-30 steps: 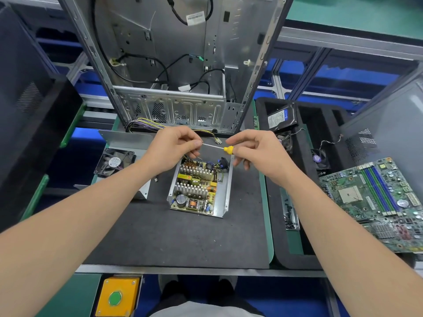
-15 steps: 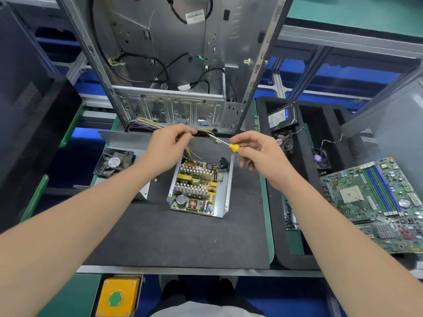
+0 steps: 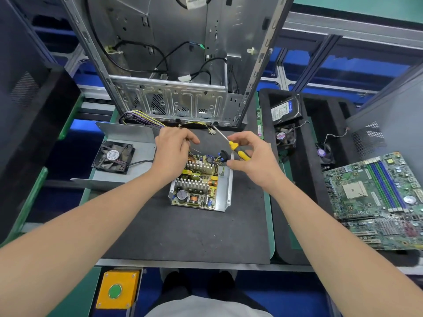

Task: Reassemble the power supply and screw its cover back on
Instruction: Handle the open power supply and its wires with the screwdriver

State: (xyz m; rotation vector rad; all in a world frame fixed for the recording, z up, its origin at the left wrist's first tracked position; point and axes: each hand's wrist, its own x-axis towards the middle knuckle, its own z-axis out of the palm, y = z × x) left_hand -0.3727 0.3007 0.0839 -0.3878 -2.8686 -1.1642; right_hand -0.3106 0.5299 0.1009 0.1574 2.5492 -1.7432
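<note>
The open power supply (image 3: 223, 188), a metal tray with its circuit board bare, lies on the black mat (image 3: 183, 236). Its wire bundle (image 3: 142, 117) runs off to the back left. The grey cover (image 3: 128, 136) with a black fan (image 3: 113, 157) lies to the left of it. My right hand (image 3: 254, 161) grips the yellow handle of a screwdriver (image 3: 238, 152), whose shaft points up and left over the tray's back right corner. My left hand (image 3: 174, 152) hovers over the tray's back left corner with fingers curled; whether they hold anything is hidden.
An empty computer case (image 3: 171, 104) stands behind the mat. A black foam tray (image 3: 304, 179) on the right holds a hard drive (image 3: 286, 108) and small fans. A motherboard (image 3: 377, 197) lies far right. A yellow box with a green button (image 3: 119, 289) sits at the front edge.
My right hand has swung the screwdriver so its tip points up and back, away from my left hand. My left hand has let go of the shaft tip and stays over the wires.
</note>
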